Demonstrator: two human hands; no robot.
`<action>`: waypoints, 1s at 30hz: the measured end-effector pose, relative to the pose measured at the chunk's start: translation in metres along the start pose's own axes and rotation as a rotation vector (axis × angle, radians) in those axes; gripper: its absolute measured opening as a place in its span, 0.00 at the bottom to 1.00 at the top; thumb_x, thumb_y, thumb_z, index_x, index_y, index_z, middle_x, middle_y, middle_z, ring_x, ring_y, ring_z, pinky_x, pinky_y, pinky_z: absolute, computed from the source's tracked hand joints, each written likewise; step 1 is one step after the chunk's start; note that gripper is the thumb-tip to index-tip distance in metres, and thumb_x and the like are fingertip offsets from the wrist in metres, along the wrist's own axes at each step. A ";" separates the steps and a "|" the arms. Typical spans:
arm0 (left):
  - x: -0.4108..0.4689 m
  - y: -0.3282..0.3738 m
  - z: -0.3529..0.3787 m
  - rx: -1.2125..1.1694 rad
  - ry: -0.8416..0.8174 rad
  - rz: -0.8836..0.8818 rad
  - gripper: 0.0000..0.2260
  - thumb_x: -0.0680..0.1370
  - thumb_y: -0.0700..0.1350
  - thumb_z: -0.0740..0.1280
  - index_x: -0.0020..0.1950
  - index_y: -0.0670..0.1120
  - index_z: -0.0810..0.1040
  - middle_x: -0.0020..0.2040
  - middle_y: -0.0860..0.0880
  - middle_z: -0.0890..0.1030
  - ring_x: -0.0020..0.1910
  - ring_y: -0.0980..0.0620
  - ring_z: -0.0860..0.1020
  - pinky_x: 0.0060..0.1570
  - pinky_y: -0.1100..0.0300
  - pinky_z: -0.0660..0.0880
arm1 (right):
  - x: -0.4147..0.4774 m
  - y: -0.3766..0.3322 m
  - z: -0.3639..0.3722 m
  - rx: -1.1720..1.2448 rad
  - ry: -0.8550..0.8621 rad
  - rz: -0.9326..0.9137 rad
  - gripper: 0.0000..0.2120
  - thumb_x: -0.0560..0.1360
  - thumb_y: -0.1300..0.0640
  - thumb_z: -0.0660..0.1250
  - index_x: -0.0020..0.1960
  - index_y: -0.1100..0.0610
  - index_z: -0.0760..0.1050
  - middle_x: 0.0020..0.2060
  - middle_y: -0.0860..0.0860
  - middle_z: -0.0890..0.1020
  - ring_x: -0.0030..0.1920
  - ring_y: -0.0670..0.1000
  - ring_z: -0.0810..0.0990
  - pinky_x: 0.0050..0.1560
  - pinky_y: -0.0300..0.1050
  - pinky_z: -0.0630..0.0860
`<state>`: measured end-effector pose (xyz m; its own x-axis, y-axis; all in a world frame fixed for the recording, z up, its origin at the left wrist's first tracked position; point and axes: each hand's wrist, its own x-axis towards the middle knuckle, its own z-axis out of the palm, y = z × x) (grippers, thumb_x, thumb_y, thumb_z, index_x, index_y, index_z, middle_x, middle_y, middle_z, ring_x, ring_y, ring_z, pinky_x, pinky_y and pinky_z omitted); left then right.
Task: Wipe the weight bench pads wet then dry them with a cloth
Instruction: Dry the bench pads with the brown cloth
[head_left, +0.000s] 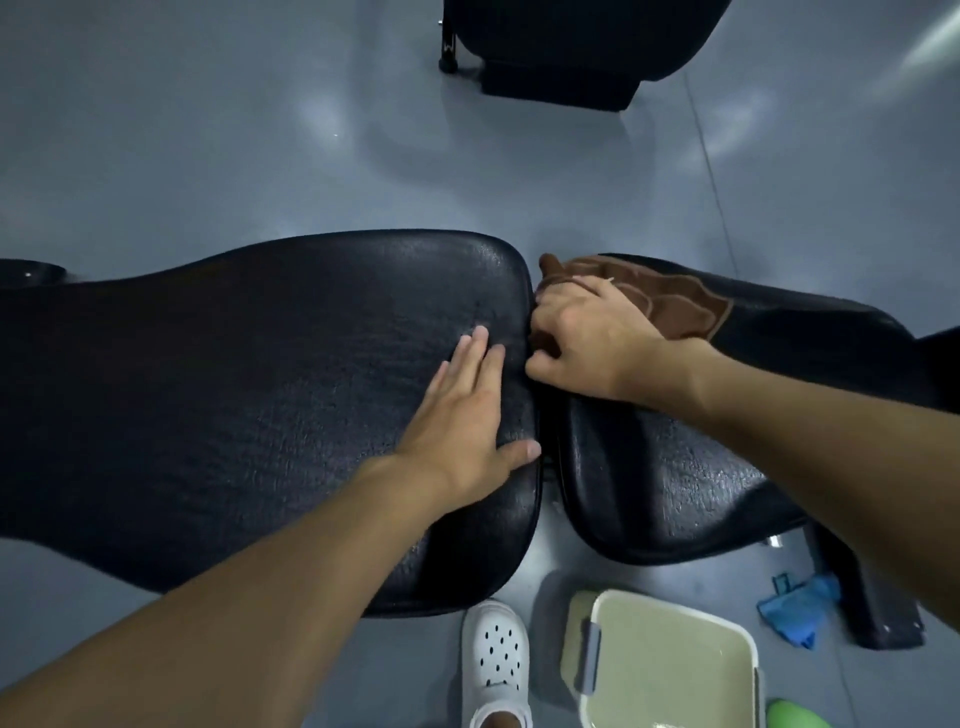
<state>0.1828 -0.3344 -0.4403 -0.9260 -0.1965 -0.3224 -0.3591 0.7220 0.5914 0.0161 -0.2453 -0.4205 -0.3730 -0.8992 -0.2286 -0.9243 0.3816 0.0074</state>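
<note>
Two black bench pads fill the middle of the view. The long back pad (234, 395) lies to the left and the shorter seat pad (675, 488) to the right, with a narrow gap between them. My left hand (467, 415) rests flat on the right end of the long pad, fingers apart. My right hand (587, 332) is closed on a brown cloth (670, 301) at the gap, pressing it against the seat pad's far left edge. The rest of the cloth spreads over the seat pad behind my hand. The seat pad's surface glistens as if damp.
A cream square bucket with water (670, 660) stands on the grey floor below the seat pad. A blue cloth (800, 608) lies beside the bench leg (878, 613). My white clog (496, 660) is next to the bucket. Another black bench (571, 47) stands at the top. Something green (795, 716) sits at the bottom right.
</note>
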 end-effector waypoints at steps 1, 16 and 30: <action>0.002 -0.001 0.000 0.004 0.001 -0.002 0.46 0.77 0.57 0.68 0.80 0.44 0.41 0.79 0.48 0.33 0.78 0.53 0.33 0.77 0.55 0.38 | 0.003 -0.001 0.004 -0.005 0.037 0.023 0.19 0.64 0.38 0.47 0.39 0.50 0.69 0.49 0.49 0.81 0.62 0.50 0.74 0.71 0.51 0.60; 0.006 -0.003 0.009 0.128 0.127 0.039 0.36 0.80 0.53 0.64 0.80 0.42 0.48 0.81 0.44 0.44 0.80 0.49 0.42 0.75 0.58 0.44 | -0.044 -0.032 0.026 -0.022 0.281 0.045 0.16 0.68 0.41 0.55 0.37 0.52 0.73 0.42 0.52 0.79 0.47 0.54 0.75 0.50 0.49 0.71; -0.058 0.018 0.050 -0.046 0.429 0.067 0.19 0.77 0.33 0.56 0.63 0.46 0.77 0.56 0.46 0.79 0.55 0.48 0.78 0.59 0.52 0.75 | -0.165 -0.084 0.078 -0.104 0.489 -0.186 0.08 0.66 0.47 0.56 0.36 0.49 0.71 0.40 0.44 0.75 0.52 0.51 0.73 0.53 0.54 0.69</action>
<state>0.2361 -0.2766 -0.4475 -0.9084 -0.4154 0.0482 -0.2927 0.7139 0.6361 0.1614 -0.1120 -0.4595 -0.1734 -0.9539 0.2449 -0.9722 0.2055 0.1120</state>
